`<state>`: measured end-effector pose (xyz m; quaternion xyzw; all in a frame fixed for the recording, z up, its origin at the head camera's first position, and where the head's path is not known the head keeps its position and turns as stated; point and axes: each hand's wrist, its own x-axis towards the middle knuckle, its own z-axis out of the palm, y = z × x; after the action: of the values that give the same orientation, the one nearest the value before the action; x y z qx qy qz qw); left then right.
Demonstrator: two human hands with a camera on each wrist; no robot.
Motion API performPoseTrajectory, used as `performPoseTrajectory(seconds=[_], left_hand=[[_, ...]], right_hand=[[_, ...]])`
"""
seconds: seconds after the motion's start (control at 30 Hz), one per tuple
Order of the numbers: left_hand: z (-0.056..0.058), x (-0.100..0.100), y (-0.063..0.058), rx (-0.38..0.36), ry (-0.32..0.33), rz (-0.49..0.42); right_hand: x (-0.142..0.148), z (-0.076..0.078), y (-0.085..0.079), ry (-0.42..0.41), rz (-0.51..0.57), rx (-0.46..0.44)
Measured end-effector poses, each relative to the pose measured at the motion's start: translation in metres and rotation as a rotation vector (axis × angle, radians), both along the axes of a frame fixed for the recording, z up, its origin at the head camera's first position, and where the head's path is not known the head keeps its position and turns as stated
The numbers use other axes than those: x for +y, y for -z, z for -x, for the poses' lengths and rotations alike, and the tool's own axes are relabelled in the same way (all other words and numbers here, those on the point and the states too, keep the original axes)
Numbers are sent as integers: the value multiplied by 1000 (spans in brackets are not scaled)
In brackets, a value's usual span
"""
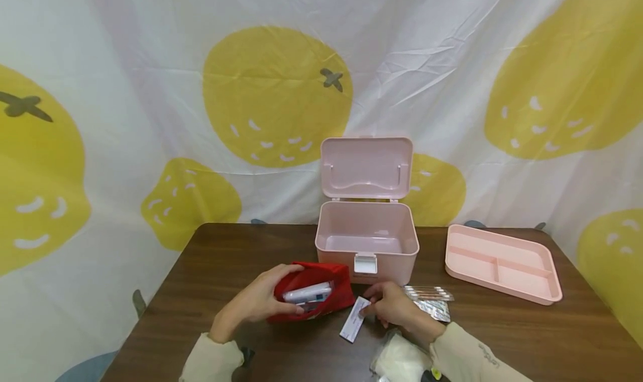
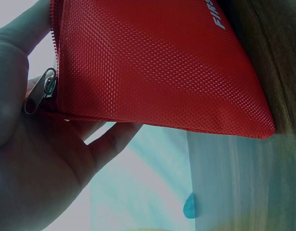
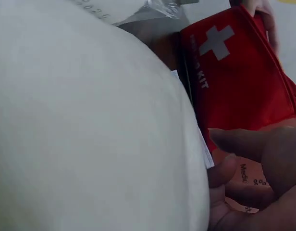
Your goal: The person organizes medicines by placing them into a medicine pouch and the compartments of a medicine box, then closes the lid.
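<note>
My left hand (image 1: 266, 294) grips the side of a red zippered first aid pouch (image 1: 344, 284), holding its mouth spread. White packages (image 1: 308, 292) show inside the pouch. In the left wrist view a metal zipper pull (image 2: 41, 91) hangs by the palm. To the right of the pouch, my right hand (image 1: 394, 305) pinches the edge of a flat white packet (image 1: 353, 320) with thumb and fingertips, low over the table. In the right wrist view a large white bulge (image 3: 100, 125) hides most of that packet, and the pouch's white cross (image 3: 216, 42) faces the camera.
Behind the hands stands a pink box (image 1: 331, 256) with its lid (image 1: 366, 167) raised. A pink divided tray (image 1: 497, 253) lies at the right. Cotton swabs (image 1: 429, 294), a silver foil packet (image 1: 436, 309) and a bagged white pad (image 1: 402, 359) lie around my right arm.
</note>
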<state>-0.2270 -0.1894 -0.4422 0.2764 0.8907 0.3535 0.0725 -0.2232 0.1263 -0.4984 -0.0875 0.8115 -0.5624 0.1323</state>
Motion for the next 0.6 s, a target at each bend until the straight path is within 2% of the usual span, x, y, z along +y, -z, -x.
performPoseTrajectory(seconds=[0.17, 0.33, 0.47, 0.6], left_hand=[[0, -1, 1, 26, 4, 3], [1, -1, 1, 19, -3, 3], [1, 0, 1, 15, -2, 4], [1, 0, 1, 19, 0, 6]], right_hand=[[-6, -1, -1, 16, -86, 51], [-6, 2, 1, 13, -102, 69], [-2, 5, 3, -3, -56, 21], [4, 8, 1, -60, -1, -59]])
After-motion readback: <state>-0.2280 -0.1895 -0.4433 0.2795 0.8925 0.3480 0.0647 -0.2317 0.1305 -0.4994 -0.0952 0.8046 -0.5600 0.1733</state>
